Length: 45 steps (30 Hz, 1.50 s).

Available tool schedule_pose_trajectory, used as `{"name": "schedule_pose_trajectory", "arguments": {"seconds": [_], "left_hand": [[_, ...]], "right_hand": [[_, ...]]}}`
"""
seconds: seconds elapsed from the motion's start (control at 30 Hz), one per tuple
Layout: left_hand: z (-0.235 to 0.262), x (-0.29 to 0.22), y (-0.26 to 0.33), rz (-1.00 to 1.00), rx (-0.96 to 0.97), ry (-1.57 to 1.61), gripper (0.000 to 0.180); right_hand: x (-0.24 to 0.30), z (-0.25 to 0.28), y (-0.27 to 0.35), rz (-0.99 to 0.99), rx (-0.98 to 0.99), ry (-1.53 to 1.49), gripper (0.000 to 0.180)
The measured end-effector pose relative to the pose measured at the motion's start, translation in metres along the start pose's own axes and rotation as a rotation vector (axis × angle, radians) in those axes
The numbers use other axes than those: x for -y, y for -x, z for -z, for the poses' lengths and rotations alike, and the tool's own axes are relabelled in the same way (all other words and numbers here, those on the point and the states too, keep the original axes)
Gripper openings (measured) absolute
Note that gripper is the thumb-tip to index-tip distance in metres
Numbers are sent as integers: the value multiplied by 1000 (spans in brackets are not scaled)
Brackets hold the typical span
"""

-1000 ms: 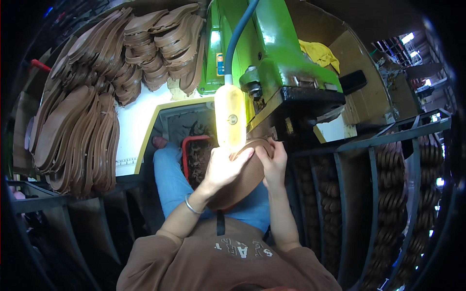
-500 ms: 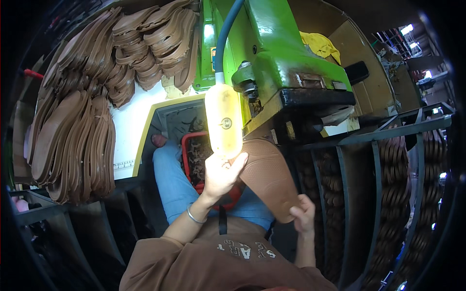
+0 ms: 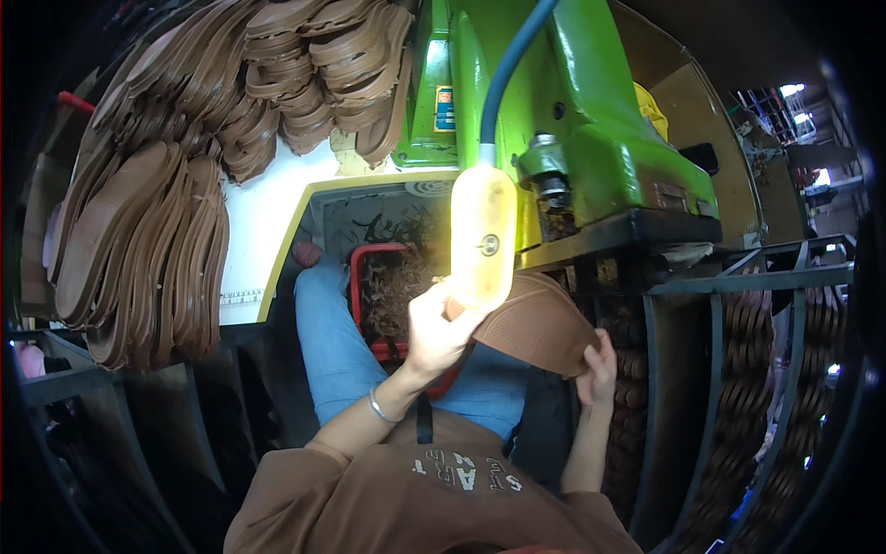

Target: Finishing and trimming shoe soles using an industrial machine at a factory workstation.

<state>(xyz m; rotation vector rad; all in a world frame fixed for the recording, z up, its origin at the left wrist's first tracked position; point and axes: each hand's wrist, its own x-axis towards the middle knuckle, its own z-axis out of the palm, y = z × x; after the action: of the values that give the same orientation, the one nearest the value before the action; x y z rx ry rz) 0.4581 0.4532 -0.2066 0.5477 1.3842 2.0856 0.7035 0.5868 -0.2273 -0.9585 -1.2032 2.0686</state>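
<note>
A brown shoe sole [image 3: 540,325] is stretched between my two hands, below the head of a green machine [image 3: 609,138]. My left hand [image 3: 436,331], with a bracelet on its wrist, grips the sole's left end, its thumb on the upper side. My right hand [image 3: 598,369] pinches the other end at the right. A lit yellow-white lamp [image 3: 484,240] on a blue cable hangs in front and hides part of the sole's far edge and my left fingertips.
Stacks of brown soles [image 3: 138,249] lie on the white table [image 3: 268,212] at the left. Between my knees stands a red basket [image 3: 355,286] of brown trimmings. Metal racks [image 3: 757,280] with soles stand at the right. A cardboard box [image 3: 738,175] sits behind the machine.
The sole has turned from steeply slanted to nearly level, its right end rising with my right hand. The view has shifted, so the machine and lamp appear farther right.
</note>
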Motion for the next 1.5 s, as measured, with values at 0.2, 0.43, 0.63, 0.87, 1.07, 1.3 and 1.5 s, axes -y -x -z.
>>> {"name": "schedule_pose_trajectory", "arguments": {"seconds": [0.2,0.43,0.63,0.87,1.07,1.3,1.5], "left_hand": [[-30,29,-18,93,98,105,21],[-17,25,-11,-258,-20,-185,15],[9,7,2,8,-21,-31,13],[34,-12,2,47,0,6,26],[65,-8,11,71,-163,-8,25],[131,-4,32,61,-204,-106,18],[182,37,80,306,209,-350,16]], "right_hand": [[-63,-5,37,-29,-44,-136,46],[-38,-18,50,67,-138,-94,49],[14,-33,17,139,-143,-18,22],[63,-62,-41,141,-73,272,18],[56,-92,-76,146,58,263,26],[28,-144,-73,215,260,227,39],[13,-166,-79,277,296,430,42]]}}
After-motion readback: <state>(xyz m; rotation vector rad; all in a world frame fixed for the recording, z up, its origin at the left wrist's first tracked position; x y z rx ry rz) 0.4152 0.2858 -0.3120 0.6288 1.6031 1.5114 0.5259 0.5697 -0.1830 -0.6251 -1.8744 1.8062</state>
